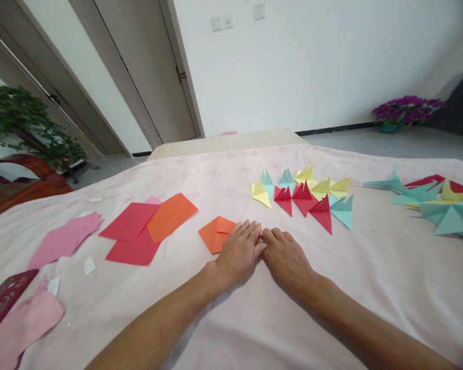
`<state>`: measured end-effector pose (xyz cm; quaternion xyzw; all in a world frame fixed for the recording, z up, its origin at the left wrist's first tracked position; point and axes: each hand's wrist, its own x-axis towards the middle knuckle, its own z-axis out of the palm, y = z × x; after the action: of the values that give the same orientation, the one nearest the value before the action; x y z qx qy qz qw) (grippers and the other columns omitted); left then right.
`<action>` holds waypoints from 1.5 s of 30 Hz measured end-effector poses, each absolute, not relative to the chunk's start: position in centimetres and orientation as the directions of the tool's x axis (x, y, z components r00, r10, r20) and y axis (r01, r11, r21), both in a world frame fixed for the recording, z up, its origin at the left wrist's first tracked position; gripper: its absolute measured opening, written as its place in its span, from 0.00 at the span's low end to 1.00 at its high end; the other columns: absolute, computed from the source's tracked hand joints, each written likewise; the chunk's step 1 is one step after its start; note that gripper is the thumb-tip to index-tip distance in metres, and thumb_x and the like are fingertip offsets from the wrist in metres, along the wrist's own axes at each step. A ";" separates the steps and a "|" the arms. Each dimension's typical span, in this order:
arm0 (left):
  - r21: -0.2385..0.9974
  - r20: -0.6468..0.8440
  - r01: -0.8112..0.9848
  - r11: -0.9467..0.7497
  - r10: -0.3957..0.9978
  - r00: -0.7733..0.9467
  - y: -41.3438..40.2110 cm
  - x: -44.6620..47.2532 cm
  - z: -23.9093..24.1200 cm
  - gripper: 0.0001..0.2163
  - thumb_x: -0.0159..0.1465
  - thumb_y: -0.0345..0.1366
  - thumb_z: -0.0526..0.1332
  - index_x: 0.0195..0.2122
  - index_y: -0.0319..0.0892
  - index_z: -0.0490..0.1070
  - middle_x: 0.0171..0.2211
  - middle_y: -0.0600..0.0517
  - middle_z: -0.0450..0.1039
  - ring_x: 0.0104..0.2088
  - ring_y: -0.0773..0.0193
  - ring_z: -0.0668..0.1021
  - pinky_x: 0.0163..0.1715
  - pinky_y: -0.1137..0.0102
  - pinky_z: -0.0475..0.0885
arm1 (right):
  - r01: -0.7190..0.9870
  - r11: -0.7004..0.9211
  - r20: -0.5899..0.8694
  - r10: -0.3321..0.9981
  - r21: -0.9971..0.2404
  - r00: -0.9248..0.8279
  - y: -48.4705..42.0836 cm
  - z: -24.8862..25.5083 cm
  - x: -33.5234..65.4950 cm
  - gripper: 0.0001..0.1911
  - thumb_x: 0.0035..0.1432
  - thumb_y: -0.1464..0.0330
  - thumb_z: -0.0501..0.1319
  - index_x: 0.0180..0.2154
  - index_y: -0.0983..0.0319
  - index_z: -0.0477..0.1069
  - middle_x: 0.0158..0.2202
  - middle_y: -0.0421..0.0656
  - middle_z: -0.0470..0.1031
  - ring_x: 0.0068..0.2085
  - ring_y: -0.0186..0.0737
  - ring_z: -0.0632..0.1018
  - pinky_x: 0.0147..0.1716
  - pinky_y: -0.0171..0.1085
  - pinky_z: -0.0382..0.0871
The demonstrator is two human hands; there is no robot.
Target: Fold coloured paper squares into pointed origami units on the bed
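My left hand (239, 250) lies nearly flat, right hand (286, 255) curled beside it; red paper (261, 237) shows between them, mostly covered, so can't tell whether either grips it. Folded orange paper (211, 235) sits just left. Looks like crease-pressing; next move calls for steady hold, edges aligned.

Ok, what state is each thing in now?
Left hand: palm down, fingers extended
Right hand: palm down, fingers curled
Red piece: mostly hidden, shape unclear
Orange piece: folded, lying flat
Red sheets: flat, overlapping
Orange sheets: flat, overlapping red ones
Pink sheets: flat, fanned
Middle cranes: folded, grouped
Right cranes: wings spread
Door: apparently shut
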<state>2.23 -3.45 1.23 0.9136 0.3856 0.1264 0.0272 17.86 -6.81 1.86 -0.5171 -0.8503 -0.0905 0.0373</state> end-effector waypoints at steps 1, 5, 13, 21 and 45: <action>0.154 0.197 0.704 -0.693 0.720 0.666 -3.5 2.2 1.1 0.25 0.73 0.44 0.39 0.64 0.35 0.58 0.65 0.41 0.60 0.67 0.56 0.61 0.65 0.57 0.55 | 0.887 0.447 0.159 0.874 0.112 -0.460 -6.8 1.8 17.9 0.05 0.59 0.73 0.60 0.37 0.61 0.74 0.42 0.48 0.71 0.42 0.47 0.68 0.38 0.43 0.59; 0.134 0.153 0.723 -0.677 0.735 0.660 -3.2 1.0 0.8 0.31 0.71 0.53 0.40 0.67 0.36 0.52 0.68 0.42 0.52 0.69 0.54 0.55 0.66 0.56 0.53 | 0.890 0.443 0.174 0.873 0.111 -0.456 -6.9 1.9 17.9 0.14 0.60 0.75 0.59 0.47 0.59 0.71 0.42 0.47 0.70 0.42 0.47 0.68 0.38 0.43 0.59; 0.061 0.108 0.759 -0.648 0.760 0.641 -2.6 -1.4 0.3 0.35 0.68 0.58 0.42 0.68 0.36 0.48 0.70 0.40 0.47 0.69 0.50 0.52 0.65 0.53 0.52 | 0.899 0.409 0.174 0.885 0.154 -0.433 -7.1 1.9 17.8 0.18 0.59 0.77 0.56 0.52 0.61 0.67 0.42 0.47 0.70 0.41 0.47 0.68 0.38 0.44 0.59; 0.028 0.140 0.800 -0.599 0.795 0.591 -2.1 -3.2 -0.1 0.35 0.68 0.58 0.43 0.68 0.37 0.50 0.69 0.39 0.49 0.69 0.47 0.53 0.65 0.52 0.53 | 0.910 0.353 0.184 0.901 0.217 -0.393 -7.8 2.2 17.7 0.20 0.59 0.79 0.54 0.53 0.65 0.67 0.42 0.49 0.72 0.41 0.48 0.69 0.37 0.45 0.59; 0.044 0.303 0.874 -0.484 0.840 0.450 -1.8 -3.2 -1.8 0.24 0.71 0.43 0.47 0.66 0.42 0.54 0.67 0.38 0.55 0.66 0.45 0.59 0.61 0.42 0.56 | 0.837 0.546 0.260 0.802 0.047 -0.538 -7.7 0.0 18.3 0.29 0.68 0.61 0.52 0.66 0.67 0.55 0.68 0.53 0.56 0.68 0.48 0.57 0.64 0.52 0.54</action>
<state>-3.24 -1.77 -1.84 0.8493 0.5046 0.1432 -0.0590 18.31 -7.74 -0.03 -0.4694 -0.8729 -0.0830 0.1045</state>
